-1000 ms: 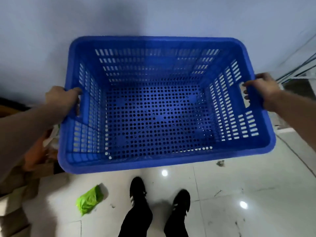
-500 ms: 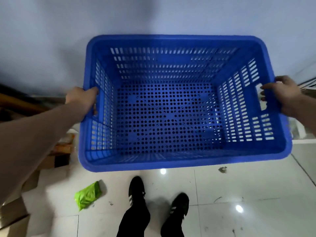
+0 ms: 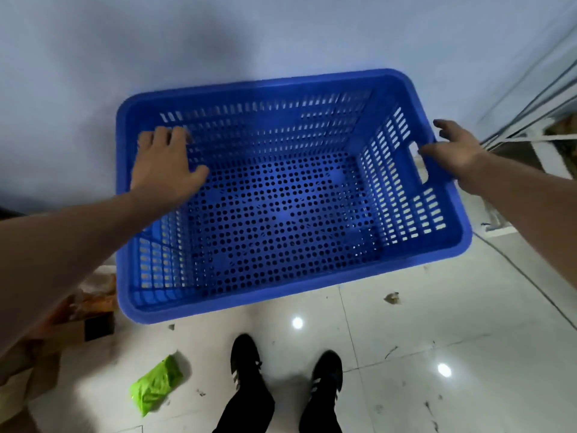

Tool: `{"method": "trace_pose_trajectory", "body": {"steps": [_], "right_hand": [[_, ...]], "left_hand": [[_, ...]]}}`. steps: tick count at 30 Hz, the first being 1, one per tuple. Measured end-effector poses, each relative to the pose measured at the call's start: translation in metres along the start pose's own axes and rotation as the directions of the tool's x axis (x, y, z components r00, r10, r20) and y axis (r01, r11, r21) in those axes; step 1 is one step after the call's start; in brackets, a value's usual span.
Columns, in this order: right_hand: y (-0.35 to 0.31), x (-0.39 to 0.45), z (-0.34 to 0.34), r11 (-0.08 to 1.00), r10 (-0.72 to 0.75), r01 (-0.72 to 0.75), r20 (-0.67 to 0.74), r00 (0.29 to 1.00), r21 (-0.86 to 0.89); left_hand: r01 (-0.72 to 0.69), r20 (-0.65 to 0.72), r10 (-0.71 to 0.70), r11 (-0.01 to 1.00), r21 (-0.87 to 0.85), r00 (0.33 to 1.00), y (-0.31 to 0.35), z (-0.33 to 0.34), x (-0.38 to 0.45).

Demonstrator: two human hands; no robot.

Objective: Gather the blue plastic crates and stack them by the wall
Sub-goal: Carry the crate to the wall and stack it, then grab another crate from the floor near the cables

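A blue perforated plastic crate (image 3: 281,220) sits low in front of me, its far side against the pale wall (image 3: 218,42). My left hand (image 3: 162,164) hovers over the crate's left rim with fingers spread, holding nothing. My right hand (image 3: 452,151) is at the right rim beside the handle slot, fingers apart and off the handle. What the crate rests on is hidden under it.
My two black shoes (image 3: 246,360) stand on the glossy white tiled floor (image 3: 437,323) just behind the crate. A crumpled green bag (image 3: 154,385) lies at the lower left. Cardboard boxes (image 3: 78,310) crowd the left side. A frame with cables (image 3: 530,120) runs along the right.
Both hands have let go of the crate's side handles and opened. The crate has dropped lower and sits closer to the wall.
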State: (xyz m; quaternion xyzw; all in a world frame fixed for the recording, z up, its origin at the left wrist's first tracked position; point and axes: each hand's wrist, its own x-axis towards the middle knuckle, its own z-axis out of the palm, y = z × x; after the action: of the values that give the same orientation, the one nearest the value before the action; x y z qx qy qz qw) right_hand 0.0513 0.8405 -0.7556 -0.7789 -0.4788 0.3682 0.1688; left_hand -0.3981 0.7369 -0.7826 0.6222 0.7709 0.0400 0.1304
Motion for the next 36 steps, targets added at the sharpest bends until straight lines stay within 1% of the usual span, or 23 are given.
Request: {"method": "trace_pose_trajectory", "body": {"steps": [1, 2, 3, 4, 6, 8, 10, 13, 16, 18, 20, 21, 24, 27, 29, 31, 34, 36], "right_hand": [[0.004, -0.008, -0.009, 0.999, 0.013, -0.014, 0.019, 1.000, 0.038], [0.014, -0.021, -0.026, 0.997, 0.046, -0.047, 0.013, 0.999, 0.054], [0.025, -0.031, -0.038, 0.996, 0.070, -0.070, 0.002, 0.998, 0.062], [0.031, -0.039, -0.043, 0.996, 0.067, -0.066, -0.007, 0.998, 0.062], [0.062, -0.069, -0.079, 0.994, 0.096, -0.090, -0.111, 0.989, 0.063], [0.102, -0.096, -0.115, 0.985, 0.160, -0.143, -0.211, 0.964, 0.093], [0.138, -0.121, -0.140, 0.969, 0.221, -0.181, -0.269, 0.937, 0.168], [0.194, -0.166, -0.175, 0.939, 0.305, -0.232, -0.302, 0.903, 0.255], [0.252, -0.223, -0.206, 0.922, 0.335, -0.250, -0.287, 0.897, 0.295], [0.291, -0.263, -0.232, 0.915, 0.357, -0.267, -0.294, 0.887, 0.304], [0.323, -0.298, -0.254, 0.912, 0.369, -0.269, -0.336, 0.866, 0.308], [0.343, -0.320, -0.266, 0.909, 0.382, -0.275, -0.366, 0.848, 0.312], [0.429, -0.410, -0.294, 0.877, 0.465, -0.344, -0.414, 0.782, 0.335], [0.521, -0.498, -0.315, 0.836, 0.543, -0.402, -0.451, 0.709, 0.373], [0.571, -0.544, -0.322, 0.784, 0.613, -0.436, -0.442, 0.655, 0.443], [0.621, -0.593, -0.326, 0.731, 0.675, -0.454, -0.441, 0.592, 0.508], [0.674, -0.648, -0.339, 0.692, 0.716, -0.450, -0.456, 0.529, 0.564], [0.709, -0.679, -0.355, 0.670, 0.739, -0.453, -0.476, 0.476, 0.587]], "left_hand": [[-0.097, 0.075, 0.098, 0.995, -0.011, 0.992, 0.017, -0.001, 0.004], [-0.187, 0.169, 0.188, 0.982, -0.023, 0.967, 0.040, -0.001, 0.006], [-0.245, 0.248, 0.246, 0.969, -0.035, 0.937, 0.062, -0.001, 0.009], [-0.266, 0.293, 0.269, 0.963, -0.051, 0.918, 0.076, -0.003, 0.011], [-0.353, 0.312, 0.378, 0.926, -0.134, 0.872, 0.131, 0.000, 0.008], [-0.407, 0.291, 0.462, 0.884, -0.231, 0.838, 0.195, 0.001, -0.007], [-0.472, 0.278, 0.540, 0.837, -0.276, 0.794, 0.251, 0.000, -0.027], [-0.625, 0.245, 0.683, 0.729, -0.278, 0.688, 0.326, 0.006, -0.069], [-0.688, 0.290, 0.737, 0.675, -0.265, 0.611, 0.389, 0.012, -0.119], [-0.675, 0.321, 0.729, 0.683, -0.278, 0.605, 0.427, 0.020, -0.157], [-0.659, 0.303, 0.717, 0.697, -0.283, 0.628, 0.458, 0.029, -0.186], [-0.667, 0.283, 0.727, 0.687, -0.287, 0.626, 0.479, 0.035, -0.206], [-0.720, 0.309, 0.761, 0.644, -0.257, 0.571, 0.547, 0.063, -0.304], [-0.793, 0.348, 0.813, 0.559, -0.243, 0.466, 0.618, 0.095, -0.411], [-0.845, 0.368, 0.850, 0.478, -0.238, 0.377, 0.660, 0.117, -0.474], [-0.882, 0.404, 0.873, 0.395, -0.257, 0.273, 0.699, 0.139, -0.550], [-0.906, 0.459, 0.874, 0.313, -0.284, 0.158, 0.749, 0.164, -0.648], [-0.911, 0.466, 0.882, 0.245, -0.331, 0.067, 0.781, 0.181, -0.711]]}}
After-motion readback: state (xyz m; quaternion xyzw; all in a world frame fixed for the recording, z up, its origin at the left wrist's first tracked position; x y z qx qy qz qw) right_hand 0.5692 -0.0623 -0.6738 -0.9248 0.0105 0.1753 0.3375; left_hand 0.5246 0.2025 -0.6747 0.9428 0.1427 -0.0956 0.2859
